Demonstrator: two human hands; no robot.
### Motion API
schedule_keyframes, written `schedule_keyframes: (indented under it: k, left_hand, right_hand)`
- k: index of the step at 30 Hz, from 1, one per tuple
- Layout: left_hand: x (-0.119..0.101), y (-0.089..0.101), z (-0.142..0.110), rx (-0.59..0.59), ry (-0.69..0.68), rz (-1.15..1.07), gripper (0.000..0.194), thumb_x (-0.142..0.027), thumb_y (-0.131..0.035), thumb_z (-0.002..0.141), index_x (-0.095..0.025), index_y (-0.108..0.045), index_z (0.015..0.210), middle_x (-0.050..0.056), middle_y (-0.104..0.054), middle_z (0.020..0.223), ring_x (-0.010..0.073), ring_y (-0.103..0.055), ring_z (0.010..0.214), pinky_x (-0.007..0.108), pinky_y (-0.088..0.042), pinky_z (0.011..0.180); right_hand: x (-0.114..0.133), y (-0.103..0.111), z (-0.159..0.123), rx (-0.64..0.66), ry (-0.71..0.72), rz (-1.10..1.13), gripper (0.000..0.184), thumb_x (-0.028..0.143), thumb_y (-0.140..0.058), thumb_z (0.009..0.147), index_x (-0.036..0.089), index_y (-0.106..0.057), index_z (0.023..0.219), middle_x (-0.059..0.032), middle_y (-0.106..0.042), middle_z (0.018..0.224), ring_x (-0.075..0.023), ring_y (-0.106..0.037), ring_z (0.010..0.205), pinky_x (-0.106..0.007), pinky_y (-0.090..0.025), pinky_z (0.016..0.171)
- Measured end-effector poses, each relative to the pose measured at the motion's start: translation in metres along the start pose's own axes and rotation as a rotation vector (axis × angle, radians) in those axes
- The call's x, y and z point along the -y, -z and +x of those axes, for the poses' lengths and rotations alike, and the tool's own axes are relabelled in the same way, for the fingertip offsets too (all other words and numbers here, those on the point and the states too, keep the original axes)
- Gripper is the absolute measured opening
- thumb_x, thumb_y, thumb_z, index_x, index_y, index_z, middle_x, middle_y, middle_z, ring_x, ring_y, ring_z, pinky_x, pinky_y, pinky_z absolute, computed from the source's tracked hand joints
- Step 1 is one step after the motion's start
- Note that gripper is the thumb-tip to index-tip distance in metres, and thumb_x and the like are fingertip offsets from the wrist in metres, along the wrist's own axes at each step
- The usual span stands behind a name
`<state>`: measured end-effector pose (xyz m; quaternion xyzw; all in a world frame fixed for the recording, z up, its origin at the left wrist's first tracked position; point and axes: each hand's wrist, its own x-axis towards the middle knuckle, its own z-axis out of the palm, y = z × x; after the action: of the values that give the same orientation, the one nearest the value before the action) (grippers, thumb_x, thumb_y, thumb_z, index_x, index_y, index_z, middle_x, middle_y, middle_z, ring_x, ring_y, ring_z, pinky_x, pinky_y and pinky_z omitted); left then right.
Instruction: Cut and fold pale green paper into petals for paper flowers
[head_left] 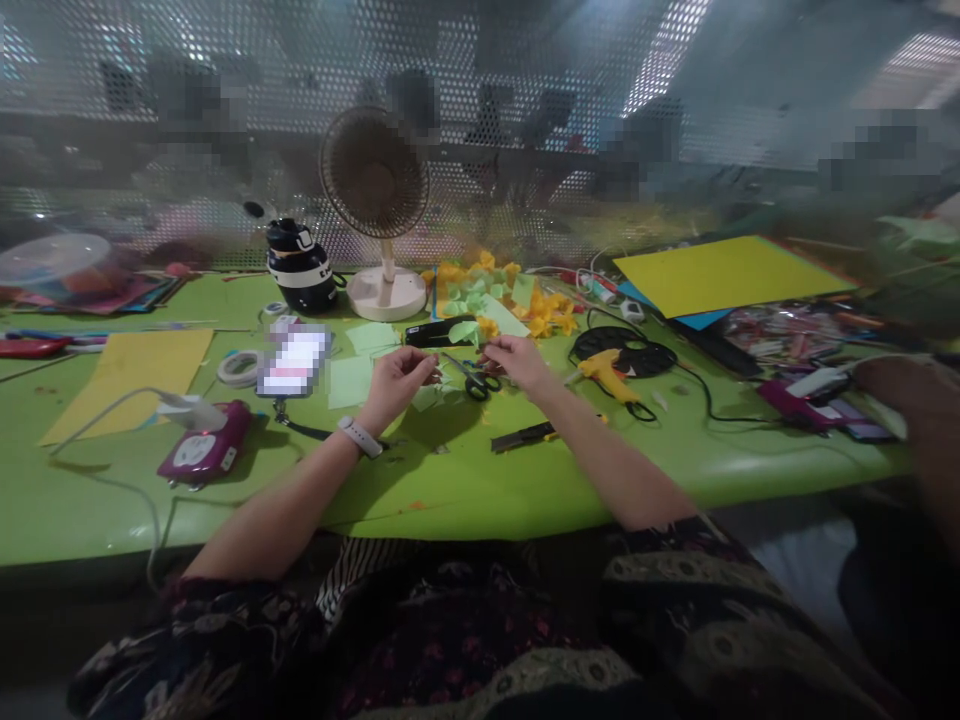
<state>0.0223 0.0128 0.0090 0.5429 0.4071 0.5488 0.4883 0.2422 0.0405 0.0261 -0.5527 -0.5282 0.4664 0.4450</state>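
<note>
My left hand [403, 382] is above the green table, thumb and fingertips pinched together; whatever is between them is too small to make out. Across from it, my right hand [519, 362] has its fingers closed at the edge of a curled light green paper piece [464, 332]. A pair of dark-handled scissors [478, 384] lies on the table between the hands. Behind the green piece is a black stapler-like tool [429, 331]. Light green paper sheets [350, 382] lie left of my left hand. A utility knife [525, 435] rests below my right wrist.
A yellow glue gun [609, 374] sits on a black tray [645, 350]. Farther back are orange and green paper flowers [551, 312], a fan [386, 292] and a dark bottle [301, 280]. A phone [295, 360] and a purple power socket [206, 450] are leftward. Another person's arm [919, 400] is at right.
</note>
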Motion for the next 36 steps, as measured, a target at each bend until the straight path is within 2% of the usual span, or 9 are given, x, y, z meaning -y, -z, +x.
schedule_keyframes:
  k: [2,6,8,11,15,19,25,31,36]
  left_hand:
    - [-0.001,0.002,0.004,-0.03,-0.013,-0.013,0.044,-0.054,-0.085,0.068,-0.014,-0.069,0.076,0.005,-0.073,0.068,0.0142,-0.072,0.062,0.027,-0.063,0.067]
    - [-0.006,0.011,0.015,-0.13,-0.067,-0.068,0.039,-0.049,-0.083,0.071,-0.014,-0.068,0.077,0.004,-0.072,0.068,0.0134,-0.071,0.061,0.026,-0.063,0.066]
    - [-0.009,0.017,0.02,-0.178,-0.094,-0.09,0.035,-0.046,-0.082,0.073,-0.014,-0.068,0.077,0.004,-0.072,0.069,0.0123,-0.07,0.06,0.025,-0.062,0.065]
    - [-0.01,0.024,0.026,-0.22,-0.098,-0.114,0.031,-0.042,-0.081,0.075,-0.014,-0.068,0.077,0.004,-0.072,0.068,0.0112,-0.069,0.059,0.025,-0.062,0.064]
    - [-0.008,0.026,0.028,-0.244,-0.097,-0.132,0.028,-0.04,-0.08,0.077,-0.015,-0.067,0.076,0.003,-0.071,0.066,0.0115,-0.069,0.059,0.025,-0.061,0.062]
    - [-0.007,0.025,0.03,-0.22,-0.129,-0.105,0.021,-0.034,-0.074,0.083,-0.015,-0.067,0.077,0.004,-0.071,0.067,0.012,-0.07,0.059,0.025,-0.06,0.061]
    - [-0.004,0.025,0.034,-0.247,-0.134,-0.092,0.019,-0.031,-0.074,0.084,-0.017,-0.067,0.074,0.003,-0.07,0.066,0.0103,-0.067,0.056,0.024,-0.058,0.058]
    - [-0.01,0.034,0.039,-0.302,-0.162,-0.105,0.023,-0.037,-0.078,0.081,-0.02,-0.065,0.074,0.0,-0.069,0.065,0.0098,-0.066,0.057,0.023,-0.059,0.059]
    - [-0.025,0.062,0.053,-0.436,-0.225,-0.129,0.028,-0.046,-0.077,0.082,-0.022,-0.063,0.079,0.0,-0.069,0.069,0.0105,-0.068,0.062,0.023,-0.058,0.062]
  right_hand:
    - [0.002,0.006,0.001,0.084,-0.021,-0.05,0.012,0.021,-0.074,0.079,0.016,-0.067,0.071,-0.0027,-0.075,0.072,-0.008,-0.061,0.054,-0.018,-0.048,0.05]
    - [0.01,0.019,0.0,0.524,-0.099,-0.215,0.021,0.032,-0.084,0.071,0.016,-0.071,0.071,-0.0014,-0.075,0.068,-0.0092,-0.062,0.054,-0.017,-0.042,0.045]
    - [0.016,0.024,0.004,0.645,-0.14,-0.271,0.022,0.034,-0.086,0.07,0.016,-0.073,0.073,-0.0009,-0.074,0.066,-0.0096,-0.062,0.054,-0.018,-0.041,0.045]
    - [0.028,0.03,0.02,0.515,-0.151,-0.237,0.018,0.028,-0.085,0.074,0.016,-0.073,0.073,-0.0034,-0.074,0.068,-0.01,-0.061,0.054,-0.02,-0.041,0.046]
    - [0.04,0.03,0.049,0.091,-0.035,0.155,0.016,0.033,-0.077,0.084,0.018,-0.072,0.087,-0.0064,-0.078,0.088,-0.0128,-0.068,0.069,-0.022,-0.05,0.053]
    - [0.034,0.018,0.058,-0.015,-0.08,0.193,0.019,0.037,-0.071,0.089,0.018,-0.069,0.09,-0.0071,-0.078,0.087,-0.0124,-0.068,0.067,-0.021,-0.049,0.051]
    - [0.012,-0.009,0.033,0.111,0.013,-0.077,0.014,0.026,-0.077,0.081,0.017,-0.069,0.087,-0.0053,-0.077,0.082,-0.0104,-0.065,0.061,-0.022,-0.049,0.056]
    - [0.019,-0.033,0.007,0.486,0.36,-0.485,0.026,0.011,-0.073,0.074,0.02,-0.077,0.099,-0.0067,-0.076,0.104,-0.0194,-0.07,0.092,-0.035,-0.056,0.087]
    - [0.026,-0.064,0.003,0.425,0.484,-0.712,0.017,0.013,-0.067,0.082,0.019,-0.078,0.094,-0.009,-0.074,0.103,-0.0223,-0.069,0.093,-0.036,-0.054,0.086]
